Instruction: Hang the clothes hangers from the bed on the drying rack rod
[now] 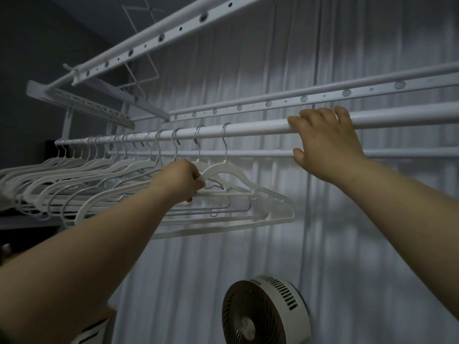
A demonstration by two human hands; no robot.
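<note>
1. overhead, white hangers [74, 175] crowd the rod [260, 129] leftward; the nearest hanger [224, 168] hangs hooked there too.
2. left hand [182, 178] grips its shoulder; right hand [325, 142] curls over the rod.
3. fan [265, 314] below, pale curtain [347, 232] behind.

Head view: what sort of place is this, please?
Probably a room at home used for drying laundry: an overhead drying rack rod carrying a row of white hangers, long curtains behind, and a fan below.

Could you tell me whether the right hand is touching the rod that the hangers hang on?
Touching: the head view shows the right hand with its fingers curled over the top of the rod.
</note>
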